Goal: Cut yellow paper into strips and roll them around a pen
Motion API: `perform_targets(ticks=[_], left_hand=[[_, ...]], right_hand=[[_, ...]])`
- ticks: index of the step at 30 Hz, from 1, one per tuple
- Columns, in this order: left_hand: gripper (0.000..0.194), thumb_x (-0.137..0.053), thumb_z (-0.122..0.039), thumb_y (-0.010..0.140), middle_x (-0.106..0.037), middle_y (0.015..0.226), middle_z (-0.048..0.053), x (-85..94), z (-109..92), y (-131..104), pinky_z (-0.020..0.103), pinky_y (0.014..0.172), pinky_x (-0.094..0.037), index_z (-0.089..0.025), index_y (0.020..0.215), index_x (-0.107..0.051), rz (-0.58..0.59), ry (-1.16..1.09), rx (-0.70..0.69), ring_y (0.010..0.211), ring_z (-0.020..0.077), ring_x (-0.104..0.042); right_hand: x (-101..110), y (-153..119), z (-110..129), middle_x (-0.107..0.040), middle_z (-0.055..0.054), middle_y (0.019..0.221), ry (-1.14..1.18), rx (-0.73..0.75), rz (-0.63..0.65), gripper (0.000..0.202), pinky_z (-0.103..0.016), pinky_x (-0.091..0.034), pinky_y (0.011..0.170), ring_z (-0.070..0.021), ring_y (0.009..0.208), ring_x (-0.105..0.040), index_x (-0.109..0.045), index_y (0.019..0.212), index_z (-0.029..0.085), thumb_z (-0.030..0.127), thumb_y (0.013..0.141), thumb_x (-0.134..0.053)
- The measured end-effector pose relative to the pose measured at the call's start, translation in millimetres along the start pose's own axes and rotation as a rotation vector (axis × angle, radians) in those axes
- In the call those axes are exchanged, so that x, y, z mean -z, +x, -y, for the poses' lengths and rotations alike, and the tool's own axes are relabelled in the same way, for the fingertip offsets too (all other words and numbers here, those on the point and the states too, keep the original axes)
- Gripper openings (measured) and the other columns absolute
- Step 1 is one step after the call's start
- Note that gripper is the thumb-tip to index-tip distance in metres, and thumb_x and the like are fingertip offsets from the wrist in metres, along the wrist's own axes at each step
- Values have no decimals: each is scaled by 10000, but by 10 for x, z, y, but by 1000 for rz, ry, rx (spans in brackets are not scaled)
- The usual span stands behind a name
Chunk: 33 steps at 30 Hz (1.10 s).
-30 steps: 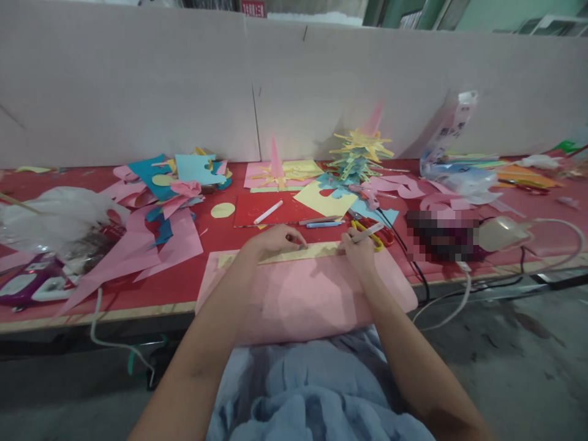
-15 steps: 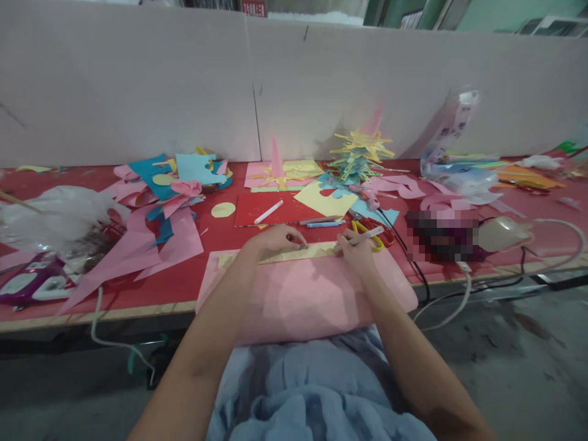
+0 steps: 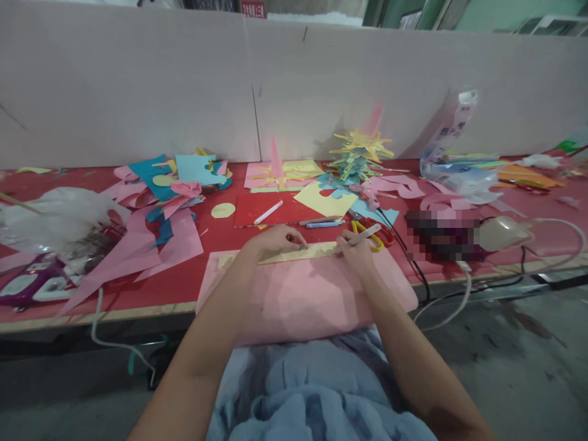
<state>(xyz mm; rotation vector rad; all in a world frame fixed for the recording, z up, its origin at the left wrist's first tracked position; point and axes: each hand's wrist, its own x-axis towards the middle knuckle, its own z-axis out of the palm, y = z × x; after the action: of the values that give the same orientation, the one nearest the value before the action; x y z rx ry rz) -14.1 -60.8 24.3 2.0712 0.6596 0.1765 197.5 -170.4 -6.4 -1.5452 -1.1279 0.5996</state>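
Observation:
A pink sheet [image 3: 303,294] lies at the table's front edge and hangs over it toward my lap. Across its far part runs a pale yellow paper strip [image 3: 289,254]. My left hand [image 3: 278,237] rests on this strip with curled fingers, holding it down; a small dark spot shows at the fingertips, too small to name. My right hand [image 3: 356,251] is closed around a whitish pen [image 3: 371,232], its tip down at the strip's right end. Just beyond that hand lie scissors with yellow and red handles [image 3: 377,245].
Behind the strip are a red sheet [image 3: 285,205], a white pen [image 3: 269,212], a blue pen [image 3: 323,225] and a yellow sheet [image 3: 324,199]. A paper tree [image 3: 361,156] stands farther back, near a pink glue gun [image 3: 367,196]. Pink scraps [image 3: 177,245] and a purple iron-like device [image 3: 34,278] lie left.
The pen in my right hand has tilted very slightly. Both hands otherwise stay in the same place on the strip.

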Motion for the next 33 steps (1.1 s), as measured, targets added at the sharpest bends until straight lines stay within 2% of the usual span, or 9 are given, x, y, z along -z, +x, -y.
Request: perform_targets(ticks=[9, 23, 33], left_hand=[[225, -590, -218, 759, -691, 983, 44, -1, 20, 3, 251, 757, -427, -191, 938, -723, -3, 3, -10, 893, 162, -581], [219, -592, -225, 760, -689, 996, 40, -4, 15, 1, 244, 758, -427, -200, 935, -722, -10, -14, 1, 900, 161, -584], [229, -594, -247, 764, -690, 989, 35, 7, 32, 8, 239, 739, -421, -210, 947, -727, 3, 14, -5, 883, 161, -578]], right_hand=[[-3, -13, 23, -390, 56, 450, 23, 2, 19, 235, -221, -379, 408, -110, 448, -463, -324, 528, 227, 255, 664, -514], [-1, -24, 42, -445, 49, 458, -50, -11, -72, 207, -204, -396, 405, -108, 440, -476, -344, 535, 226, 250, 680, -491], [7, -9, 26, -445, 47, 444, -16, -38, -78, 195, -216, -407, 394, -117, 428, -482, -355, 531, 230, 263, 660, -498]])
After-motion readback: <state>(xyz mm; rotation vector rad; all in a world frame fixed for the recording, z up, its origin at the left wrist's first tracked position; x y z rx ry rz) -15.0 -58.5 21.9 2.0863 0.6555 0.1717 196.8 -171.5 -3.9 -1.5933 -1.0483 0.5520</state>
